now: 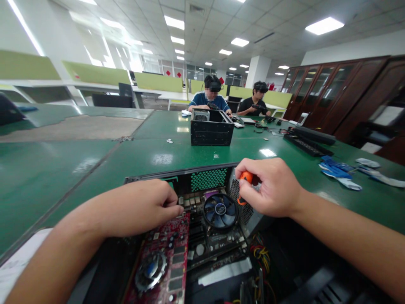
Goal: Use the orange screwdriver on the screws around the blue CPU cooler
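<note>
An open black computer case (202, 179) lies on the green table in front of me. Inside are a red graphics card (164, 257) and a round CPU fan (220, 210) with blue blades. My left hand (144, 207) is closed, fingertips pinched at the top edge of the red card near the case's rear wall; what it pinches is hidden. My right hand (272, 185) is curled into a fist around an orange-handled screwdriver (245, 179), held just right of the fan.
A second black case (211, 127) stands further back on the green table (63, 169). Two people sit at its far side. Black keyboards (308, 141) and blue-white gloves (338, 173) lie to the right. Coloured wires (261, 255) run inside the near case.
</note>
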Demonstrator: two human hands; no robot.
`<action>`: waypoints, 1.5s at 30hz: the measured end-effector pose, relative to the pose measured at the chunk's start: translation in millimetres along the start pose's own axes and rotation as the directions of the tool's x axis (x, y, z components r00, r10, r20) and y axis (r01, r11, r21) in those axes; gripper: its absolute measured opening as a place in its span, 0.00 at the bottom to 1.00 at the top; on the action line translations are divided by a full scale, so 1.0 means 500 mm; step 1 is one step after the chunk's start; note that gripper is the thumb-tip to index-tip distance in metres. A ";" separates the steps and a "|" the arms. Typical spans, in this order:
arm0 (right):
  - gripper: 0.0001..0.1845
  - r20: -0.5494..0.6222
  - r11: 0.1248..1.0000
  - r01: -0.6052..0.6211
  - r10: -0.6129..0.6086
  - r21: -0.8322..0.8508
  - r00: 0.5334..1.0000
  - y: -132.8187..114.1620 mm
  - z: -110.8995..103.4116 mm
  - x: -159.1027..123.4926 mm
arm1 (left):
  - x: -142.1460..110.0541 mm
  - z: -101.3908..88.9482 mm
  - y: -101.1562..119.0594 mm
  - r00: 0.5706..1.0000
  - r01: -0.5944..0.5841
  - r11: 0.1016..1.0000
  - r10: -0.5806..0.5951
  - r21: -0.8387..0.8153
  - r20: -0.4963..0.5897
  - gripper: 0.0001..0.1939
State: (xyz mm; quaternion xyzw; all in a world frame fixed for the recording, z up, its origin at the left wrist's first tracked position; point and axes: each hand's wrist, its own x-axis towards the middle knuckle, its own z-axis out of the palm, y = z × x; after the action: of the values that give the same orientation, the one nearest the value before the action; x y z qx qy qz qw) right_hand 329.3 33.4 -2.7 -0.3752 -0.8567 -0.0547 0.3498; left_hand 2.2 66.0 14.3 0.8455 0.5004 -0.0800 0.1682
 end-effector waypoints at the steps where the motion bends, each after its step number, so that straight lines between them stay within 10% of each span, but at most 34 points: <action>1: 0.06 0.004 1.000 0.001 -0.001 -0.012 1.000 0.000 0.001 0.000 | 0.000 0.000 0.000 1.000 0.003 1.000 -0.003 -0.005 0.000 0.24; 33: 0.05 0.053 0.978 0.198 -0.202 0.070 0.978 0.004 0.005 -0.001 | 0.004 0.007 -0.013 1.000 -0.014 0.999 0.013 -0.040 -0.025 0.24; 45: 0.22 0.064 0.963 0.174 -0.191 0.207 0.980 0.021 0.008 -0.002 | 0.005 0.005 -0.009 1.000 0.000 1.000 0.000 0.008 -0.012 0.24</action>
State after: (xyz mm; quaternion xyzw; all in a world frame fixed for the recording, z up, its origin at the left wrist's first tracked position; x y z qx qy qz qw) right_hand 334.6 41.5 -8.0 -0.2595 -0.9026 0.0155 0.3432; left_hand -0.7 69.0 10.4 0.8467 0.5010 -0.0768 0.1617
